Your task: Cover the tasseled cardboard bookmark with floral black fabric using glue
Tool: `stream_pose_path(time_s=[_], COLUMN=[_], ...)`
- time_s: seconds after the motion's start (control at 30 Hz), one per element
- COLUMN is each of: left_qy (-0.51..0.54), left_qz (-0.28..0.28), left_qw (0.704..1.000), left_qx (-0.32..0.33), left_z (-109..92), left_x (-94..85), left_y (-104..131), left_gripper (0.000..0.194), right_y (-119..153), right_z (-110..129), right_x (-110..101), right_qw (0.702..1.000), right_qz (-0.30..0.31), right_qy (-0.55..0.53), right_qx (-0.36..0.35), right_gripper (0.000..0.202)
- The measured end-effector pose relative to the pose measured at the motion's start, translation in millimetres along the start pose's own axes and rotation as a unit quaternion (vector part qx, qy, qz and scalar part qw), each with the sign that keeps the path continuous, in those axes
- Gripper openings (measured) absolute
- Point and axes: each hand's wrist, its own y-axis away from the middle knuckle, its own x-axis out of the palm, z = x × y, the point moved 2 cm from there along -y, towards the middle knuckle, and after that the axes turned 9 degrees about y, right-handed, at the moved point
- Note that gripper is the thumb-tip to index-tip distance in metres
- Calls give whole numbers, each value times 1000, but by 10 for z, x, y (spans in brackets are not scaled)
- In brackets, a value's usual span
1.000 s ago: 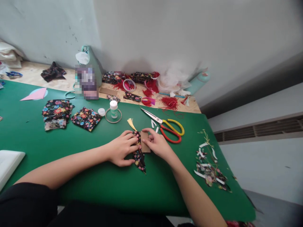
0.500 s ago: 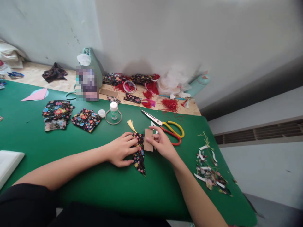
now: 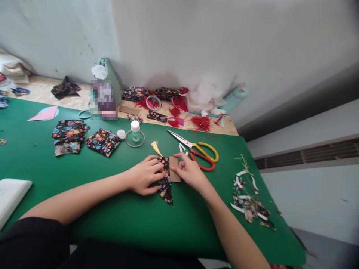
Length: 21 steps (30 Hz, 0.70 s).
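A strip of black floral fabric (image 3: 166, 186) lies on the green mat (image 3: 120, 220), one end cut to a slanted point. My left hand (image 3: 146, 176) rests on it with fingers spread, pressing it down. At its upper end a pale yellow tassel (image 3: 156, 148) sticks out. My right hand (image 3: 189, 170) holds a small brown cardboard piece (image 3: 174, 175) between thumb and fingers, its left edge against the fabric's right edge. Behind the right hand lie scissors (image 3: 193, 146) with one yellow and one red handle, blades pointing up and left.
Left of centre are floral fabric pieces (image 3: 103, 142) and a small white-capped bottle (image 3: 135, 131) inside a ring. Fabric and paper scraps (image 3: 251, 207) lie at the right edge. Red tassels (image 3: 201, 123) and a green bag (image 3: 114, 74) stand along the wall.
The cardboard piece has moved slightly left and down, up against the fabric's edge, with my right hand. My left hand stays on the fabric.
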Motion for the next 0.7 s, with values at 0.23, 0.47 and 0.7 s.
stream_pose_path(time_s=[0.23,0.47,0.7], left_qy=[2,-5,8], left_qz=[-8,-4,-6], left_qw=[1000,1000,1000], left_qx=[2,13,14], left_z=[12,29,35], left_x=[27,44,50], left_y=[20,27,23], left_gripper=[47,48,43], right_y=[6,12,-8], right_z=[-126,-61,-7], right_x=[-100,-7,98], right_qw=[999,983,995], right_qz=[-30,-2,13], right_qy=[13,-178,-89], right_qx=[4,-34,-38], right_gripper=[37,43,41])
